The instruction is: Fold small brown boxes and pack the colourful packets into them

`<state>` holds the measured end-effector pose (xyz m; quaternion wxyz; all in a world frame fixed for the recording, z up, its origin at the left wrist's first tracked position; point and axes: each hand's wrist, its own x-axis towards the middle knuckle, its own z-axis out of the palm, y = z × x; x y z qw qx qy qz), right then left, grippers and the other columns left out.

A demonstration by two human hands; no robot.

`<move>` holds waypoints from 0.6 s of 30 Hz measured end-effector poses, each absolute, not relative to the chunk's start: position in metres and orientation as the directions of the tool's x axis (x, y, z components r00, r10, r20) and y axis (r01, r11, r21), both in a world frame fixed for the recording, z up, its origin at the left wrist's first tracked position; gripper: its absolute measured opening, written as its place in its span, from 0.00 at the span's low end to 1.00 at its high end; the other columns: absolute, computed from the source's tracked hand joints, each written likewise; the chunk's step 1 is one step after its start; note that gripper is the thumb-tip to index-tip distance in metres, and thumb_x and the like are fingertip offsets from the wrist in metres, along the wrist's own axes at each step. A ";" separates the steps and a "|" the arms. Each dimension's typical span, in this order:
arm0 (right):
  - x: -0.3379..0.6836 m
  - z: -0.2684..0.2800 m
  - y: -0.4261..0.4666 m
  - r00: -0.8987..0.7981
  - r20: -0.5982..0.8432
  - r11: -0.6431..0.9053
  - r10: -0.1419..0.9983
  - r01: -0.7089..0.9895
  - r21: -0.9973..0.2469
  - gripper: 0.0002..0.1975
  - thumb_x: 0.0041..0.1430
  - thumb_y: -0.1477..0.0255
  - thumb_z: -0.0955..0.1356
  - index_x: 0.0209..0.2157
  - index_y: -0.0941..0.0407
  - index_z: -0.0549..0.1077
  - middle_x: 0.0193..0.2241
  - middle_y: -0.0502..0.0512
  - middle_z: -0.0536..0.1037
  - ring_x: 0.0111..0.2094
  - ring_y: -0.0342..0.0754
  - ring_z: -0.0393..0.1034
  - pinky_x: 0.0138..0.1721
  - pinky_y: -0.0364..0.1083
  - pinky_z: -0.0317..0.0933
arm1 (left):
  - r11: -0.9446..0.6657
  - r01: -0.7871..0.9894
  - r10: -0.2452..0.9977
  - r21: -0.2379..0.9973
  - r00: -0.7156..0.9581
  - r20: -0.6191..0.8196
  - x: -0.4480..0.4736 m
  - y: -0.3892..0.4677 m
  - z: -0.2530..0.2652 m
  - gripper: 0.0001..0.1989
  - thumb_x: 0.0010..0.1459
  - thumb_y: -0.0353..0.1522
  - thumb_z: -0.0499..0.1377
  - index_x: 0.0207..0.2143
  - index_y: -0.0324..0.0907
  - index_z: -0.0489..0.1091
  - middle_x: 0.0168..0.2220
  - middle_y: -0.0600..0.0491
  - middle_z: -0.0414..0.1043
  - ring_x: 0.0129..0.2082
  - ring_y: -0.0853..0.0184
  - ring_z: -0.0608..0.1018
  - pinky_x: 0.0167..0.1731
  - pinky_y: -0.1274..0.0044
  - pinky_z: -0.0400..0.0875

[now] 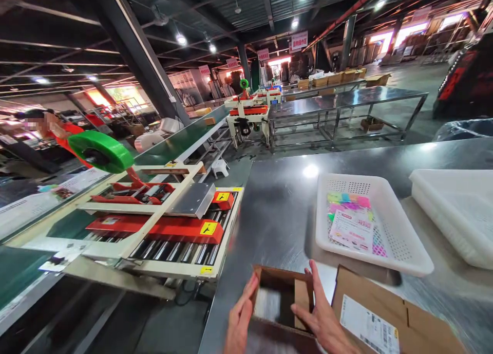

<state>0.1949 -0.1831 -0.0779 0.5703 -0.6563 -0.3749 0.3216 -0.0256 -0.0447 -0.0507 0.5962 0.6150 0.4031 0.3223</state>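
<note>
- An open cardboard box [283, 300] sits at the near edge of a steel table [285, 210], right in front of the person.
- The left hand [239, 318] rests flat against the box's left wall, fingers straight and together, closed on nothing.
- The right hand [322, 318] lies on the box's right side, thumb up and fingers spread over an inner flap; it presses rather than grasps.
- Inside the box a pale, blurred item shows; what it is cannot be told.
- Just right of the box lies a flattened cardboard carton [389, 318] with a white shipping label [368, 327] on it.
- Beyond the box stands a white perforated plastic basket [396, 241] holding a printed leaflet [351, 229] on top of bright-coloured packets.
- Further right, near the basket, is a stack of white trays [454, 210].
- Left of the table stands a carton-sealing machine [165, 225] with steel rollers, red guards and a roll of green tape [100, 151].
- A green conveyor belt [181, 138] runs behind it, and a person in an orange top [65, 133] stands at the far left.
</note>
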 end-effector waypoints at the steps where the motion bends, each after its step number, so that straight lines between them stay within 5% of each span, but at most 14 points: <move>1: 0.194 -0.080 -0.182 0.538 0.018 -0.088 0.842 0.170 -0.982 0.56 0.60 0.61 0.71 0.77 0.42 0.30 0.78 0.56 0.41 0.77 0.61 0.38 0.75 0.67 0.40 | -0.065 0.171 0.836 0.983 0.548 -0.040 -0.028 -0.041 -0.054 0.36 0.66 0.62 0.51 0.65 0.54 0.72 0.71 0.53 0.63 0.75 0.50 0.58 0.75 0.57 0.50; 5: 0.206 -0.088 -0.179 0.487 0.176 -0.014 0.855 0.361 -0.932 0.39 0.65 0.59 0.71 0.73 0.44 0.55 0.77 0.58 0.47 0.76 0.61 0.44 0.75 0.65 0.47 | -0.361 0.418 0.713 0.834 0.700 -0.041 -0.040 -0.034 -0.068 0.39 0.55 0.68 0.55 0.56 0.56 0.80 0.66 0.46 0.70 0.73 0.36 0.58 0.70 0.40 0.49; 9: 0.214 -0.085 -0.191 0.341 0.184 0.031 0.922 0.409 -0.912 0.18 0.72 0.55 0.64 0.54 0.48 0.76 0.72 0.58 0.62 0.75 0.58 0.48 0.74 0.63 0.49 | -0.282 0.508 0.895 0.814 0.446 0.032 -0.021 -0.026 -0.065 0.36 0.54 0.65 0.57 0.40 0.42 0.82 0.57 0.36 0.75 0.57 0.43 0.77 0.62 0.52 0.71; 11: 0.217 -0.080 -0.200 0.298 0.132 0.015 0.946 0.364 -0.931 0.21 0.73 0.53 0.60 0.50 0.49 0.78 0.70 0.57 0.64 0.76 0.58 0.46 0.75 0.65 0.46 | -0.183 0.574 0.951 0.798 0.308 -0.003 0.000 -0.020 -0.056 0.33 0.47 0.63 0.60 0.33 0.42 0.71 0.48 0.35 0.73 0.49 0.46 0.78 0.54 0.57 0.76; 13: 0.221 -0.073 -0.205 0.352 0.012 -0.052 0.936 0.171 -0.984 0.26 0.71 0.46 0.60 0.44 0.49 0.80 0.70 0.57 0.66 0.75 0.60 0.49 0.74 0.65 0.46 | -0.012 0.566 0.932 0.824 0.305 -0.196 0.016 -0.014 -0.048 0.35 0.39 0.61 0.62 0.38 0.42 0.67 0.45 0.36 0.74 0.48 0.45 0.78 0.53 0.58 0.75; 16: 0.229 -0.067 -0.200 0.540 -0.231 -0.109 0.809 -0.248 -0.963 0.34 0.59 0.35 0.64 0.37 0.51 0.81 0.66 0.58 0.71 0.70 0.63 0.59 0.70 0.61 0.56 | 0.268 0.424 0.760 0.865 0.459 -0.460 0.018 -0.013 -0.053 0.45 0.37 0.59 0.65 0.51 0.37 0.67 0.50 0.34 0.79 0.52 0.42 0.80 0.53 0.59 0.77; 18: 0.233 -0.069 -0.189 0.594 -0.322 -0.197 0.738 -0.267 -0.943 0.40 0.51 0.30 0.63 0.37 0.53 0.80 0.56 0.62 0.79 0.62 0.65 0.70 0.62 0.61 0.65 | 0.342 0.344 0.730 0.874 0.488 -0.478 0.003 -0.021 -0.068 0.47 0.40 0.57 0.67 0.57 0.36 0.68 0.50 0.35 0.81 0.53 0.40 0.81 0.52 0.57 0.79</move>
